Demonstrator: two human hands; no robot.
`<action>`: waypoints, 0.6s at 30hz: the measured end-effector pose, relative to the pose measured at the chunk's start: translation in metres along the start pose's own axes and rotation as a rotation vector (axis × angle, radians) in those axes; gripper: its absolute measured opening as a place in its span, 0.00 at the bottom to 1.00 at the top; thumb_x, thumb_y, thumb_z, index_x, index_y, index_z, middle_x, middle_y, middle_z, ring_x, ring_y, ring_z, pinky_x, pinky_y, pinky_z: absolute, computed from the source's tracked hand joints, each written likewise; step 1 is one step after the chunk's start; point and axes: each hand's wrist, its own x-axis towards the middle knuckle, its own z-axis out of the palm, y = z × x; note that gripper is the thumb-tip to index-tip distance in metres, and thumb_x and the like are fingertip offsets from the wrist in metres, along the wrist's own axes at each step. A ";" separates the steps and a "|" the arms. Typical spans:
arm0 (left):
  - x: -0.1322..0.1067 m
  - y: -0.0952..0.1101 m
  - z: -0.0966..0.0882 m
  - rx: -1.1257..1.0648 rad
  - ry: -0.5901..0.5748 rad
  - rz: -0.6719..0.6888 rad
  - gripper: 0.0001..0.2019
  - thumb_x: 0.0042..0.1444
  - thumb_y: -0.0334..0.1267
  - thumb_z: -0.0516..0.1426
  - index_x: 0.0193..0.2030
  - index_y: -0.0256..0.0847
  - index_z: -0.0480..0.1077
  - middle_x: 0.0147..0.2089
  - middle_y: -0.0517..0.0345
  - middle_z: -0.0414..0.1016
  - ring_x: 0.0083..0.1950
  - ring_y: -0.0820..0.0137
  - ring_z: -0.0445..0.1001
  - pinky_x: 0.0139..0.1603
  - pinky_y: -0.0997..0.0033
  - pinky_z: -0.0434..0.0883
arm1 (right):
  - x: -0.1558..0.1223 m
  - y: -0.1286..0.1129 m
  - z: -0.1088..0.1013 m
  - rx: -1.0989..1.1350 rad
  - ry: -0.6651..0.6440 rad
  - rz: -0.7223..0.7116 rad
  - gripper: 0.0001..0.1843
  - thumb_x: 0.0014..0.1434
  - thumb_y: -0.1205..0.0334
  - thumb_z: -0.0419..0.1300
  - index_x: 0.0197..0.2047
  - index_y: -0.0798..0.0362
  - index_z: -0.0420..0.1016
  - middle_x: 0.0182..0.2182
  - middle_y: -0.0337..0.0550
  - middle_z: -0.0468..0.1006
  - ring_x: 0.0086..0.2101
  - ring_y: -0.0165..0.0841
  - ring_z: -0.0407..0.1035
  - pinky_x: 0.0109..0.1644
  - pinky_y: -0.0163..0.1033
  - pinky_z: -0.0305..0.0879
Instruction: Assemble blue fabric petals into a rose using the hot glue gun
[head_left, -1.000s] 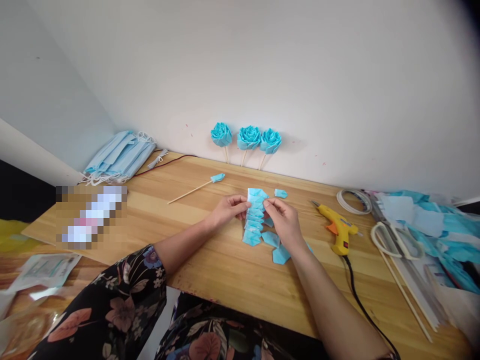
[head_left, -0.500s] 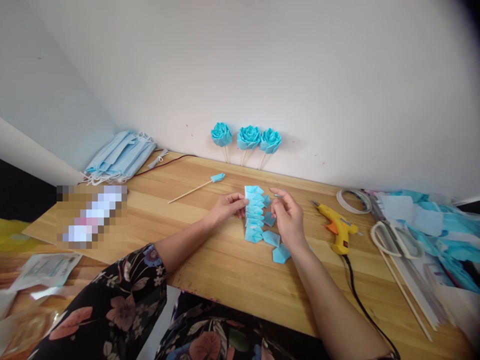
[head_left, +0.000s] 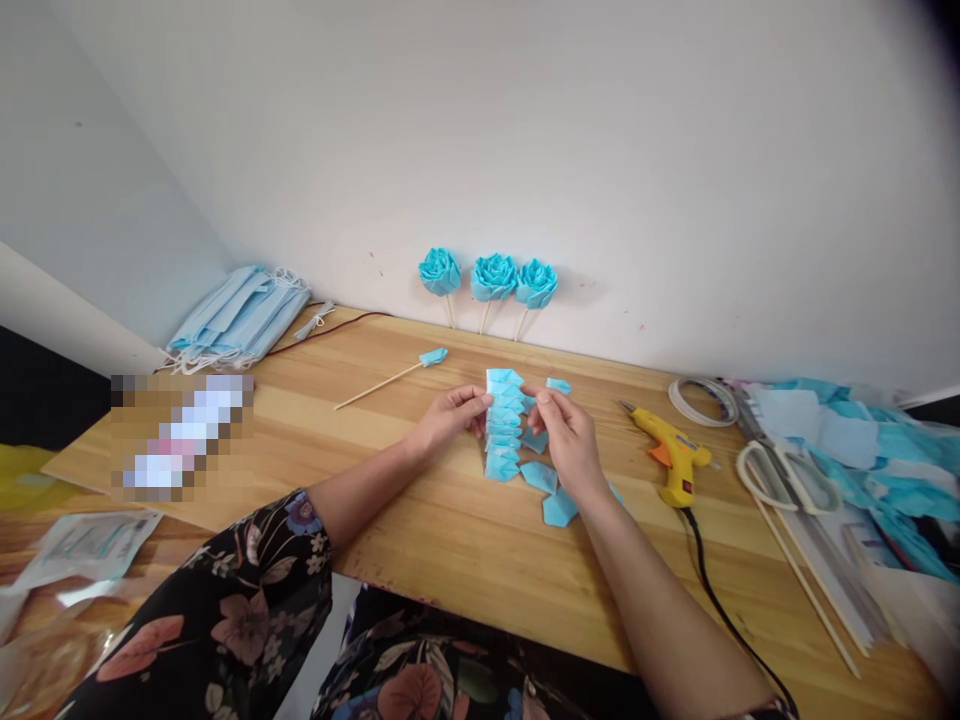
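A row of overlapping light-blue folded petals [head_left: 504,430], apparently mask fabric, runs front to back at the middle of the table. My left hand [head_left: 454,415] pinches its left edge between thumb and fingers. On the other side, my right hand [head_left: 568,435] has its index finger reaching the row's upper right edge, with the thumb close against that finger. Whether anything sits in this pinch is hidden. Loose blue petals [head_left: 559,508] lie under and around the right hand. Behind the left hand rests a wooden stick [head_left: 379,386] with a small blue bud [head_left: 433,357] at its tip.
Three blue fabric roses [head_left: 493,278] on sticks lean against the wall. To the right are a yellow glue gun [head_left: 679,460] with its cord, a white tape roll [head_left: 703,400], scissors [head_left: 787,478] and blue scraps [head_left: 900,440]. Folded masks [head_left: 236,312] lie at the left.
My right hand has moved left, bringing its index finger to the edge of the petal row. A loose petal behind it now shows. My left hand keeps its hold.
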 end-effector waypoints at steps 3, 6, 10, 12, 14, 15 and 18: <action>0.000 -0.001 0.000 0.006 -0.005 0.011 0.19 0.55 0.52 0.62 0.31 0.35 0.69 0.24 0.61 0.70 0.25 0.77 0.68 0.30 0.76 0.64 | 0.000 0.001 0.001 -0.007 -0.057 -0.005 0.16 0.62 0.48 0.58 0.35 0.52 0.76 0.28 0.38 0.72 0.30 0.31 0.65 0.35 0.35 0.63; 0.000 0.000 0.000 0.015 -0.011 0.014 0.19 0.54 0.52 0.62 0.30 0.36 0.69 0.24 0.61 0.70 0.25 0.77 0.68 0.30 0.76 0.65 | 0.000 0.002 0.002 -0.002 -0.131 0.015 0.13 0.60 0.51 0.60 0.33 0.51 0.73 0.28 0.37 0.71 0.30 0.31 0.65 0.35 0.35 0.62; -0.001 0.002 0.001 0.042 -0.028 0.011 0.20 0.54 0.54 0.62 0.31 0.35 0.70 0.25 0.61 0.70 0.25 0.77 0.68 0.30 0.75 0.66 | -0.001 0.003 0.003 -0.046 -0.122 0.012 0.13 0.59 0.54 0.61 0.28 0.51 0.68 0.24 0.34 0.66 0.26 0.28 0.60 0.31 0.34 0.58; -0.001 0.003 0.001 0.043 -0.028 0.018 0.22 0.55 0.55 0.60 0.29 0.35 0.69 0.24 0.60 0.71 0.25 0.77 0.68 0.30 0.75 0.65 | -0.001 0.004 0.002 -0.052 -0.101 0.007 0.13 0.59 0.55 0.60 0.27 0.51 0.68 0.23 0.34 0.65 0.25 0.28 0.60 0.30 0.33 0.57; -0.001 0.003 0.002 0.030 -0.021 0.018 0.23 0.57 0.57 0.58 0.27 0.35 0.68 0.24 0.58 0.71 0.25 0.77 0.68 0.30 0.75 0.65 | -0.001 0.004 0.002 -0.043 -0.084 0.005 0.12 0.58 0.55 0.60 0.27 0.51 0.68 0.23 0.34 0.65 0.25 0.28 0.60 0.30 0.33 0.57; -0.001 0.004 0.002 0.026 -0.018 0.016 0.24 0.57 0.57 0.58 0.27 0.35 0.68 0.24 0.58 0.71 0.25 0.76 0.69 0.30 0.75 0.65 | -0.001 0.003 0.002 -0.037 -0.079 0.009 0.12 0.58 0.55 0.60 0.27 0.51 0.68 0.23 0.34 0.65 0.25 0.28 0.60 0.30 0.33 0.58; -0.001 0.004 0.002 0.035 -0.016 0.003 0.21 0.53 0.55 0.62 0.32 0.35 0.70 0.25 0.59 0.71 0.26 0.77 0.69 0.30 0.75 0.65 | -0.001 0.003 0.002 -0.030 -0.080 0.026 0.12 0.58 0.54 0.60 0.28 0.51 0.68 0.23 0.34 0.66 0.25 0.28 0.60 0.29 0.34 0.58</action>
